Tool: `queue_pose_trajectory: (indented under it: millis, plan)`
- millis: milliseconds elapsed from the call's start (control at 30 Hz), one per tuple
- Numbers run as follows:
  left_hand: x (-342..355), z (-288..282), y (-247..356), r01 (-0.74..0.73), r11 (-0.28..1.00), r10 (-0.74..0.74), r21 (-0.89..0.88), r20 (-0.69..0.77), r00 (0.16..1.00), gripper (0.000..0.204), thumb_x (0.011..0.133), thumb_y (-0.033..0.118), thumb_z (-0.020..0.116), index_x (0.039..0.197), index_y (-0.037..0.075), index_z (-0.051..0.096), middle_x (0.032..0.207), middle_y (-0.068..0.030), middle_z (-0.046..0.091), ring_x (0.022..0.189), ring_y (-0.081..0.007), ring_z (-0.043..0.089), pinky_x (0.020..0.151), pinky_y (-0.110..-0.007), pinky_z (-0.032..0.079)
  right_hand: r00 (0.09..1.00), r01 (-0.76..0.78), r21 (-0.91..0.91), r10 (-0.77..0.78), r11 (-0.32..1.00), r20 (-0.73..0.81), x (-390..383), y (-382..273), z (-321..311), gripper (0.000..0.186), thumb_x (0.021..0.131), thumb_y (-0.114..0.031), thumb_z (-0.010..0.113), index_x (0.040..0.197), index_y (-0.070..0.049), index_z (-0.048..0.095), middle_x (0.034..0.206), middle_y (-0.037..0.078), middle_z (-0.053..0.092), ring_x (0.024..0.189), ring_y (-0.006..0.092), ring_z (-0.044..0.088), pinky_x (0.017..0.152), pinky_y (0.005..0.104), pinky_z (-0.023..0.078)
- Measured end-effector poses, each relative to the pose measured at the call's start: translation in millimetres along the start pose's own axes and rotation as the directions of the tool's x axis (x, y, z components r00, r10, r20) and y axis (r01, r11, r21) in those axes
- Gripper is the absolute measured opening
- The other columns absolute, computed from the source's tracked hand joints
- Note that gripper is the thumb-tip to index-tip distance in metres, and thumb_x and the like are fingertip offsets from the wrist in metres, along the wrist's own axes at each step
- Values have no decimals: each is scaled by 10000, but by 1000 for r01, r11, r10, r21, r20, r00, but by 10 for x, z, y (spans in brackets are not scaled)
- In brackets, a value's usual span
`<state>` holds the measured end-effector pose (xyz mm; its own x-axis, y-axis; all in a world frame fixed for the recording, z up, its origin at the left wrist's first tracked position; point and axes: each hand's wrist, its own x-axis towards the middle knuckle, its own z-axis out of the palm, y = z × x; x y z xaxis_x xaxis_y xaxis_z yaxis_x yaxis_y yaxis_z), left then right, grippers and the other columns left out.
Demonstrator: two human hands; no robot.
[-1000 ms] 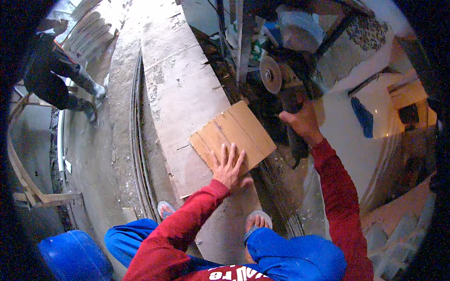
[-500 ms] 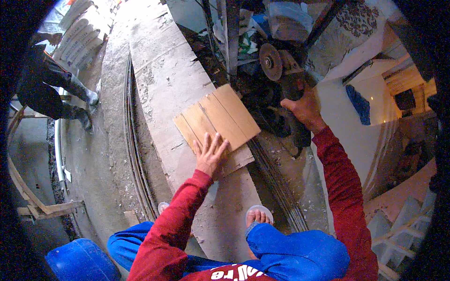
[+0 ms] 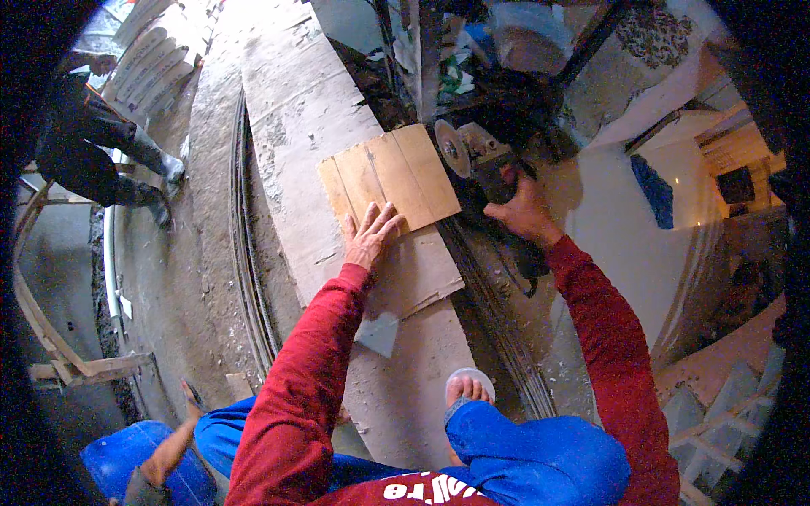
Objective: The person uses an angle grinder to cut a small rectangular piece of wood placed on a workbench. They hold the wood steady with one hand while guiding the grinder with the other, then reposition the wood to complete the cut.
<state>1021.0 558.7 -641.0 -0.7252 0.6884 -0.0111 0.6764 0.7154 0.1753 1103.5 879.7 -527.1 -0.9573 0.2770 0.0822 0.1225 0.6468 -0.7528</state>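
Where a long, pale grey, scuffed board [image 3: 295, 169] reaches its right edge, a nearly square, tan, wood-look tile with thin dark lines [image 3: 405, 169] lies flat on it, set beyond the board's near right corner and jutting a little past that edge. On its near edge the left hand [image 3: 369, 240] rests palm down with fingers spread, pressing rather than gripping. To the right of the tile, over the dark ground, the right hand [image 3: 527, 211] is curled around a dark-bodied angle grinder [image 3: 489, 160] with a thin round disc [image 3: 452, 148]. From that grip the tile lies to the left, with the disc between them, just beside the tile's right edge and roughly in line with it; whether they touch, I cannot tell. No long axis stands out on the tile, though its lines slant from near edge to far, leaning left. The left hand is the nearer one, in contact with it; the right is apart.
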Motion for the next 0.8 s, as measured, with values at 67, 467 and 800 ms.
queue_pose_trajectory:
  millis: [67, 467, 800]
  plan:
    - [-20, 39, -3, -4, 1000, 3, -24, -41, 999, 505, 968, 231, 387, 1459, 347, 390, 1586, 75, 274, 1467, -225, 247, 1160, -615, 111, 998, -54, 32, 53, 998, 17, -23, -25, 86, 707, 606, -254, 813, 1206, -16, 523, 1151, 149, 588, 1104, 307, 568, 942, 378, 459]
    - [-205, -91, 130, 281, 960, -274, -14, -272, 923, 591, 807, 503, 693, 1352, 338, 536, 1564, -129, 282, 1431, -464, 191, 1142, -630, 150, 970, -212, -150, 227, 966, 89, -46, -60, 402, 677, 581, -312, 777, 1144, -15, 546, 1084, 173, 638, 1017, 346, 622, 917, 397, 481]
    - [-196, 9, 161, 216, 943, -295, -252, -340, 893, 530, 794, 450, 737, 1282, 288, 610, 1517, -192, 355, 1389, -561, 188, 1148, -582, 216, 966, -216, -97, 227, 972, 125, -150, 48, 510, 616, 598, -291, 772, 1103, -16, 552, 1093, 147, 617, 1008, 306, 607, 915, 373, 469]
